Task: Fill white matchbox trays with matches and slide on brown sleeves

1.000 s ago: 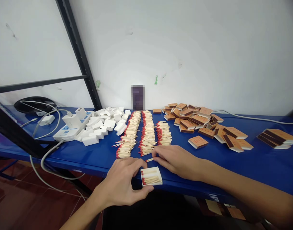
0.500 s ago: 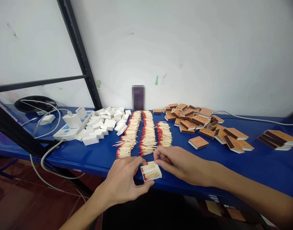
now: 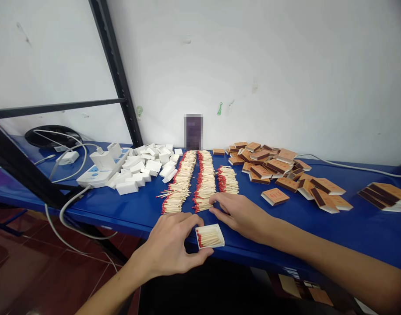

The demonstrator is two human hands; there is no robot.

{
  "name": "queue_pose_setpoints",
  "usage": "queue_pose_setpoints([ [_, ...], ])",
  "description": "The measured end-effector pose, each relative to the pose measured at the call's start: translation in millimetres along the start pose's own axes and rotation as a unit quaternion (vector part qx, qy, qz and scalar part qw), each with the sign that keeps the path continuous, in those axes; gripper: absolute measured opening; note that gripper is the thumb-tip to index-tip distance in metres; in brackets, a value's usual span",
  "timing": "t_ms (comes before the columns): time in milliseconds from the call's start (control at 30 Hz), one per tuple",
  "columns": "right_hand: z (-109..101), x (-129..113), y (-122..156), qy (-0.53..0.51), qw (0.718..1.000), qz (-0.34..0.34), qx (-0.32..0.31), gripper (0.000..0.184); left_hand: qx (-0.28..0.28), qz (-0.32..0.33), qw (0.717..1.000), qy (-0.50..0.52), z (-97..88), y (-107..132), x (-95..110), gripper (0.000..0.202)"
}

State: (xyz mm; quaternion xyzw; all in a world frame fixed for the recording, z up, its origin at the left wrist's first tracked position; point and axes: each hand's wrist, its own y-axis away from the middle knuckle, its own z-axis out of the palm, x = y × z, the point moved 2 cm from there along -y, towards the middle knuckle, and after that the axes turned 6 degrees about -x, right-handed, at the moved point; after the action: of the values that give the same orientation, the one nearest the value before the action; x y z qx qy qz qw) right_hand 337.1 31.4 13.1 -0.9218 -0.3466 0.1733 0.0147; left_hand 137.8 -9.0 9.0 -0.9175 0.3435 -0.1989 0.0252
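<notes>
Between its thumb and fingers, my left hand (image 3: 174, 245) grips a small white matchbox tray (image 3: 221, 241) at the near edge of the table. Several matches (image 3: 209, 237) with red heads lie side by side inside it, heads toward the left. My right hand (image 3: 241, 216) is at the near end of the middle row of matches (image 3: 205, 179), its thumb and index fingertips a little apart and no match visible between them. A longer row (image 3: 182, 181) runs to the left of that one, and a shorter row (image 3: 228, 179) to the right.
White matchbox trays (image 3: 138, 168) are heaped at left, beside a power strip (image 3: 102, 173) with cables. Brown matchbox sleeves (image 3: 276, 166) form a pile at right. A black metal frame (image 3: 117, 65) stands at left, and a wall backs the blue table (image 3: 246, 208).
My right hand has left the tray and moved up to the middle row of matches. The matches in the tray now lie closer together. My left hand still holds the tray.
</notes>
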Motion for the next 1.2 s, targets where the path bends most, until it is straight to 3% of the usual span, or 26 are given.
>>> queue_pose_setpoints([
  [367, 8.2, 2.3, -5.6, 0.039, 0.999, 0.004, 0.000, 0.011, 0.001, 0.012, 1.000, 0.002, -0.3, -1.3, -0.7, 0.026],
  [567, -7.7, -2.7, 3.6, -0.045, 0.998, -0.040, 0.025, 0.006, 0.007, 0.007, 1.000, 0.007, 0.2, -0.6, -1.9, 0.027],
  [700, -16.7, -14.5, 14.7, -0.125, 0.988, -0.079, -0.035, 0.007, 0.002, 0.000, 1.000, 0.006, 0.3, -0.3, -1.3, 0.027],
  [833, -13.7, -21.4, 17.3, -0.112, 0.987, -0.087, -0.072, 0.003, 0.001, -0.002, 1.000, 0.010, 0.6, -0.5, -1.2, 0.027],
  [1067, -8.2, -6.6, 5.1, -0.053, 0.998, -0.034, 0.024, 0.010, -0.002, 0.002, 1.000, 0.009, -0.8, 0.5, -0.8, 0.026],
  [1200, -1.8, -1.6, 0.2, -0.027, 0.999, -0.034, 0.019, 0.014, -0.008, 0.005, 1.000, 0.011, -1.0, 1.7, -0.9, 0.025],
])
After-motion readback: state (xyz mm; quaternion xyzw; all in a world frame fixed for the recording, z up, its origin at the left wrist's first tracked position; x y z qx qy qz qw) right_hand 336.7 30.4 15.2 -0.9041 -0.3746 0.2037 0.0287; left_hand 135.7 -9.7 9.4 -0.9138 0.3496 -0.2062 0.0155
